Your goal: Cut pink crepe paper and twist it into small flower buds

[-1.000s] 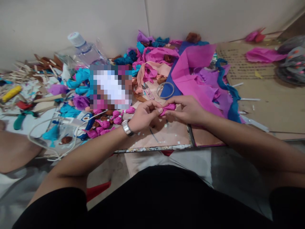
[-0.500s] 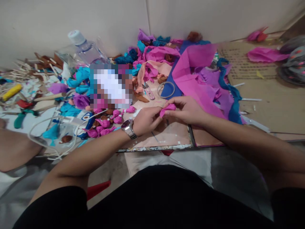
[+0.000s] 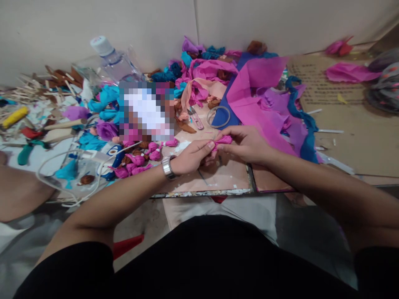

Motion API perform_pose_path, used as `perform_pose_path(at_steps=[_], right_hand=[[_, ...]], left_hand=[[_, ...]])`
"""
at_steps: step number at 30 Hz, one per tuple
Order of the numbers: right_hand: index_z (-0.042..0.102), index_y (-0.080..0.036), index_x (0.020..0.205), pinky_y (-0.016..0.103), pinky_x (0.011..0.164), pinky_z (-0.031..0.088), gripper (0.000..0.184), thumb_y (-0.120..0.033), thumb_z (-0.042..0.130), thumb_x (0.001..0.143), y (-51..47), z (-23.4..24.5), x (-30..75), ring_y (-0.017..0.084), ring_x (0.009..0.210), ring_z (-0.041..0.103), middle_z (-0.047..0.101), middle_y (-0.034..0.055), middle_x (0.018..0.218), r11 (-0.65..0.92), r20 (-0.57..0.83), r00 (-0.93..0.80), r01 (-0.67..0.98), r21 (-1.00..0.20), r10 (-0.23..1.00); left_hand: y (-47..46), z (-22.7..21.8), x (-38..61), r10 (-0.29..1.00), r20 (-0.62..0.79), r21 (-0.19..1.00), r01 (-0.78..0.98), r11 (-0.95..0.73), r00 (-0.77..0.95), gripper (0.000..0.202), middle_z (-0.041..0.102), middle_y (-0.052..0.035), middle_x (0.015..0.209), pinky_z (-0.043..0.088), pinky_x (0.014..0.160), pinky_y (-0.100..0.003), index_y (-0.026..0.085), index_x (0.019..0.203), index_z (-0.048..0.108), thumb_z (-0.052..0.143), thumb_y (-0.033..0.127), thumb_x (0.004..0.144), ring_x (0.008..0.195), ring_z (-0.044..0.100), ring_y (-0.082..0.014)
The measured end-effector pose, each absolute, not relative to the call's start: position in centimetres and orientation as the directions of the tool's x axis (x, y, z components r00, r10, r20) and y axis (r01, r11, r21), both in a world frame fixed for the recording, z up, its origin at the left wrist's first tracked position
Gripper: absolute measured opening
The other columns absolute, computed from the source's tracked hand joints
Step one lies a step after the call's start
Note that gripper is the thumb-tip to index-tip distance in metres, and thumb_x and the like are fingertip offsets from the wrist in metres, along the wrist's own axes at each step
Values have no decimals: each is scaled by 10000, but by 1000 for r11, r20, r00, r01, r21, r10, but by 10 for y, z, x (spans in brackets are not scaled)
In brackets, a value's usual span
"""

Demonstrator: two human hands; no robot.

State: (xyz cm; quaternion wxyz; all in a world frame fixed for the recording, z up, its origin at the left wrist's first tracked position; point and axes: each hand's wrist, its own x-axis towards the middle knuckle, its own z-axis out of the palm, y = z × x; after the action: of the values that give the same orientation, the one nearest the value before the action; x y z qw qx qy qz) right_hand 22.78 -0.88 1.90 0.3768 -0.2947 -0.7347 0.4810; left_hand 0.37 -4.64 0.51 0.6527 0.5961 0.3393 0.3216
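Observation:
Over the front of the table, both hands pinch one small piece of pink crepe paper (image 3: 225,140). My left hand (image 3: 195,157), with a metal watch band at the wrist, grips its left end between thumb and fingers. Around its right part close the thumb and fingertips of my right hand (image 3: 246,143). The piece is gathered narrow at the left, and its inner side is hidden by the fingers. Several finished-looking pink paper buds (image 3: 135,160) lie left of my left hand. Small pink-handled thread snips (image 3: 195,118) and a clear tape ring (image 3: 219,117) lie just beyond the hands.
Large pink crepe sheets (image 3: 249,91) and purple and teal strips spread at the right. A clear plastic bottle (image 3: 116,62) stands behind a blurred-out patch. A white cable (image 3: 46,182) loops at the left, near another person's arm (image 3: 21,195). Cardboard (image 3: 343,137) covers the far right.
My left hand has rolled over, thumb now on top, and the watch face has turned out of sight. The pink paper is now bunched tighter between the fingers.

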Motion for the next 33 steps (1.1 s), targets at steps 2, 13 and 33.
perform_pose_path(at_steps=[2, 13, 33], right_hand=[[813, -241, 980, 419, 895, 625, 362, -575, 885, 862, -9, 21, 229, 244, 921, 752, 837, 62, 1003, 374, 274, -545, 81, -924, 793], [811, -241, 978, 398, 895, 606, 223, -448, 851, 906, -10, 25, 231, 243, 926, 757, 835, 50, 984, 457, 327, -574, 94, -885, 751], [748, -217, 977, 338, 788, 546, 188, -384, 810, 916, -9, 22, 232, 207, 834, 704, 783, 34, 925, 536, 363, -597, 135, -834, 715]], left_hand=[[-47, 7, 7, 782, -157, 940, -151, 305, 603, 556, 419, 35, 640, 352, 552, -262, 190, 790, 581, 726, 702, 950, 560, 406, -107], [-50, 26, 13, 702, -314, 773, -258, 580, 639, 506, 376, 47, 615, 335, 516, -217, 161, 747, 591, 926, 532, 827, 553, 371, -79], [-46, 6, 5, 849, -88, 992, -28, 120, 521, 563, 546, 5, 695, 347, 566, -244, 184, 803, 620, 721, 720, 942, 596, 492, -112]])
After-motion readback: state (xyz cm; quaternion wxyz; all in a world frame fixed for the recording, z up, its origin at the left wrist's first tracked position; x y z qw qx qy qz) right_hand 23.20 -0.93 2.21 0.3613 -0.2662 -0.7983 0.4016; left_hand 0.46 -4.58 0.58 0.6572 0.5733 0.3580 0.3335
